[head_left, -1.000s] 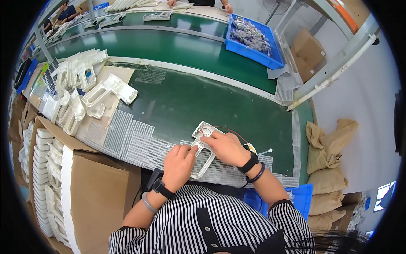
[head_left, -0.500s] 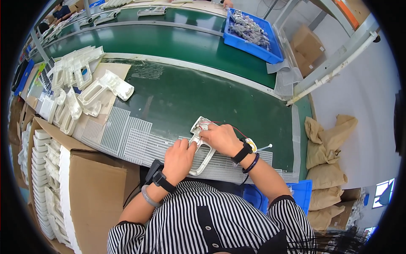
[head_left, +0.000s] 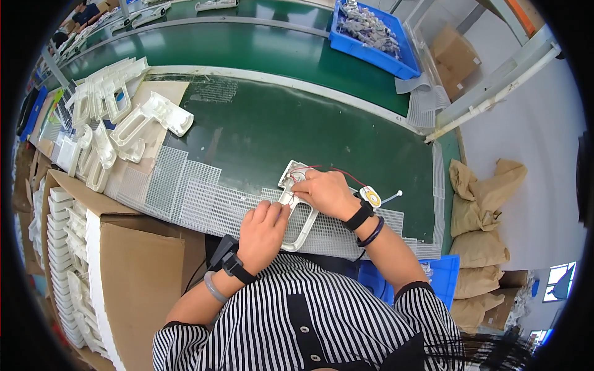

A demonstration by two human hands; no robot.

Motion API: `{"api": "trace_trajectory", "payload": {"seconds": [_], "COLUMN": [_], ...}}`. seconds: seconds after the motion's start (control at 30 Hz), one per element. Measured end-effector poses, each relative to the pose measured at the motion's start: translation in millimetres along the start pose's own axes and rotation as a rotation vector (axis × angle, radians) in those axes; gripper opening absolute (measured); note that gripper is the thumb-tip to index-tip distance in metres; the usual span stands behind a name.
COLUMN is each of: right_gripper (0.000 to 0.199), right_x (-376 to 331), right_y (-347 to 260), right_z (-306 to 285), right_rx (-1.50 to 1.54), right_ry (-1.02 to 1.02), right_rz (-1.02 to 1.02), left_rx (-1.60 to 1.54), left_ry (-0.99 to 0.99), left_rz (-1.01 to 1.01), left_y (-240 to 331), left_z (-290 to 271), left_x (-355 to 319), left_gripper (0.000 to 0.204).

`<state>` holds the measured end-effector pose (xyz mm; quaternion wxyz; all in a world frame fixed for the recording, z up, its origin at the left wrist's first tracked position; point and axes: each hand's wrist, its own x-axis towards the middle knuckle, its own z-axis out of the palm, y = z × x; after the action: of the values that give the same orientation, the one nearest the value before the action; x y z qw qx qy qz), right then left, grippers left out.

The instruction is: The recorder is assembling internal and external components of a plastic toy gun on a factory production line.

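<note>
In the head view, a white handled shell [head_left: 309,228] lies on the counter [head_left: 260,136], partly over a pale mesh mat [head_left: 216,207], and everything else is placed from it. At its near left edge, the left hand [head_left: 263,234] rests with bent fingers touching the rim; whether it grips or merely steadies is unclear. Over its wider end, from the right, the right hand [head_left: 328,193] has thumb and fingers drawn together at the red wire [head_left: 343,172]; they hide whether the wire is pinched. Over the last second both hands have stayed on the shell, while the round white-and-yellow piece [head_left: 370,196], to its right, has come clear of the wristband [head_left: 359,214] that partly covered it. That suggests a small adjustment of the wiring, with the work still at the shell's wider end. Right of the shell, past the round piece, a thin white stick [head_left: 391,197] points outward; far to its left lie more white shells [head_left: 154,120].
</note>
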<state>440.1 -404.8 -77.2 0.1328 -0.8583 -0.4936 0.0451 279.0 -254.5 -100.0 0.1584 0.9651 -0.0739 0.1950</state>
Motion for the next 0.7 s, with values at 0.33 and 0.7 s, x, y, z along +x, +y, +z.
{"api": "trace_trajectory", "payload": {"seconds": [0.33,0.7], "right_gripper": [0.020,0.023], "right_x": [-2,-74], "right_y": [-6,4], "right_z": [10,-63], "right_rx": [-0.155,0.171], "right_ry": [0.025,0.383], "right_rz": [-0.073,0.157], "left_rx": [-0.074,-0.253], "left_ry": [-0.172,-0.251], "left_rz": [-0.054,-0.079], "left_y": [-5,-10], "left_z": [-3,-35], "left_x": [-17,-1], "left_gripper": [0.076,0.080]}}
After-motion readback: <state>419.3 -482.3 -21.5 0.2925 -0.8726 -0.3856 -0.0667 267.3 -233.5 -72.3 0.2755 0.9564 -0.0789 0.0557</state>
